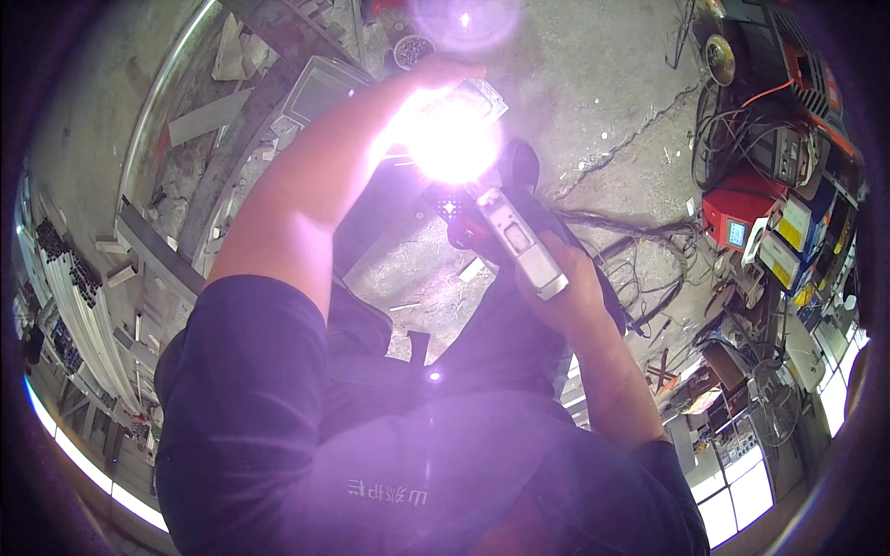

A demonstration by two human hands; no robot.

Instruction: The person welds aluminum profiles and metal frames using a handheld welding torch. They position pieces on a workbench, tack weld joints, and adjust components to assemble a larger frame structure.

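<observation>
My right hand [573, 287] is closed around a silver, box-bodied welding gun [521, 239], its front end pointing up and left into a blinding white-violet glare. On the far side of that glare my left hand [447, 72] curls over a shiny metal piece [491, 97]. Only one edge of this piece shows; the light hides the rest of it, the gun's tip and most of my left fingers. Just below the glare, a small red object [464, 233] sits beside the gun.
Metal profiles and offcuts [211, 116] lie at the left, with stacked tubes [83, 269] beyond. At the right stand a red machine [739, 211] with a lit display, tangled cables [649, 243] and a wire-guard fan [774, 398]. A round bowl [413, 51] holds small bits.
</observation>
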